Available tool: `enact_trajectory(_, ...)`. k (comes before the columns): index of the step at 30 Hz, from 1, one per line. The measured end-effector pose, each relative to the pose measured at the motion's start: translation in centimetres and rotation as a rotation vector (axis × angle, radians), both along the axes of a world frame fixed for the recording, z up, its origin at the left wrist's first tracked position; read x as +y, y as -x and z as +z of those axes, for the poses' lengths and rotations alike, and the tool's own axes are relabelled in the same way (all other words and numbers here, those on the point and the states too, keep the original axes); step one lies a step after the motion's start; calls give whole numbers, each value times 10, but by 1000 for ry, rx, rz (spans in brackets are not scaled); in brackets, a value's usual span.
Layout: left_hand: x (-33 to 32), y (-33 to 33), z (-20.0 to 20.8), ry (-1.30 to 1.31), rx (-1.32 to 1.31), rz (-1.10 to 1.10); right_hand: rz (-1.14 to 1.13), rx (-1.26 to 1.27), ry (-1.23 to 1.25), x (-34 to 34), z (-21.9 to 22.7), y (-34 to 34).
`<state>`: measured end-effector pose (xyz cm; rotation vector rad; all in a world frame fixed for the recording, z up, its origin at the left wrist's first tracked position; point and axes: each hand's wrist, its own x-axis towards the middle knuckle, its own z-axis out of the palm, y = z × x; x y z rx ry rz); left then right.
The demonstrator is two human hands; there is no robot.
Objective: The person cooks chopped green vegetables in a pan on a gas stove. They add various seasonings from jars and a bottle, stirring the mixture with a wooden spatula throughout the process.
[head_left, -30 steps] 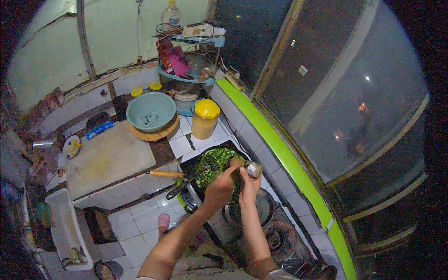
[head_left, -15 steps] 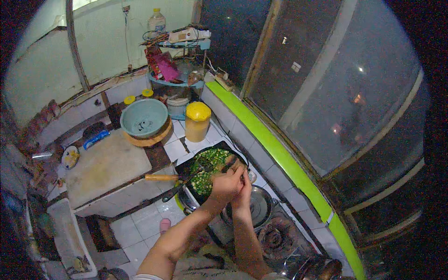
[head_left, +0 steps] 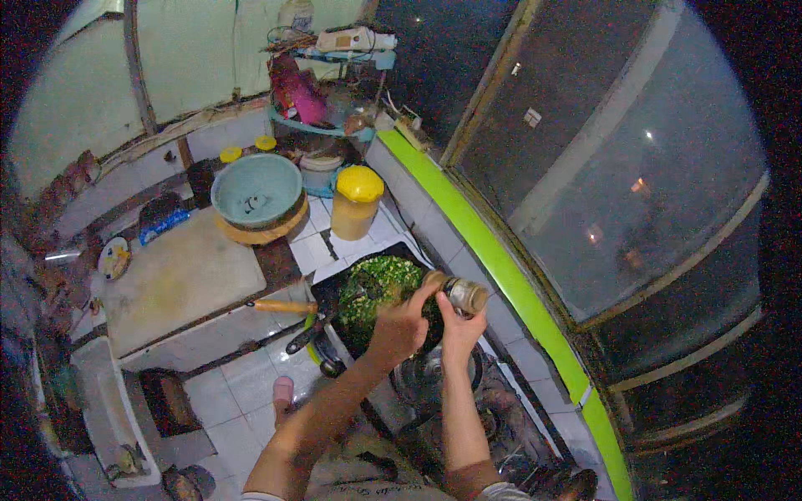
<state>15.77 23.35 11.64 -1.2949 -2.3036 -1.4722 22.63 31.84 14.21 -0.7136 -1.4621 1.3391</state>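
A wide dark pan (head_left: 334, 306) holds chopped green and pale food (head_left: 380, 280). Over the pan's right side, my right hand (head_left: 459, 332) grips a small seasoning jar (head_left: 464, 295) that lies tilted nearly on its side. My left hand (head_left: 401, 332) meets it, fingers curled, with the fingertips at the jar's left end; whether a lid is between them is hidden. Sticking out leftward from the pan is a wooden-handled utensil (head_left: 284, 306), its head in the food. A dark pan handle (head_left: 302, 336) points down-left below it.
A metal lid (head_left: 426, 380) lies just below the pan, by a burner. Left stand a cutting board (head_left: 184, 280), a blue-green basin (head_left: 257, 190) and a yellow-lidded container (head_left: 357, 203). A green ledge (head_left: 501, 275) runs along the window at right.
My hands have moved apart slightly, the right shifting right and up, so the jar now shows between them. The whole view has shifted a little.
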Motion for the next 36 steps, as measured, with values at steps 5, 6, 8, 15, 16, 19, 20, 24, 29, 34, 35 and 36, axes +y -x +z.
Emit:
enact_trajectory(5,-39,22,6,-251,-406,85,-111,-68,-309,-18,26,12)
enact_trajectory(6,-35,21,-13,-306,-450,141,-71,-339,-368,13,-26,13)
enact_trajectory(8,-47,21,-39,-344,-499,173,8,-367,-207,4,-45,19)
enact_trajectory(15,-61,24,-61,-346,-477,173,-67,-228,-156,9,-51,7)
enact_trajectory(16,-61,19,-63,-326,-528,154,-12,-299,-93,8,-68,7)
enact_trajectory(19,-59,33,-83,-372,-618,104,-53,-573,-213,-11,-41,13)
enact_trajectory(20,-66,25,-87,-338,-570,108,-79,-492,-258,-24,-19,5)
enact_trajectory(24,-61,8,-91,-291,-805,88,-32,-503,-284,5,-70,14)
enact_trajectory(29,-70,13,-94,-383,-721,82,-12,-335,-251,-13,7,10)
enact_trajectory(34,-62,19,-99,-413,-827,46,12,-173,-61,10,-79,24)
enact_trajectory(35,-65,30,-110,-480,-915,47,-39,-360,-176,-7,-42,22)
enact_trajectory(36,-71,22,-109,-493,-958,62,-69,-379,-234,-11,-25,14)
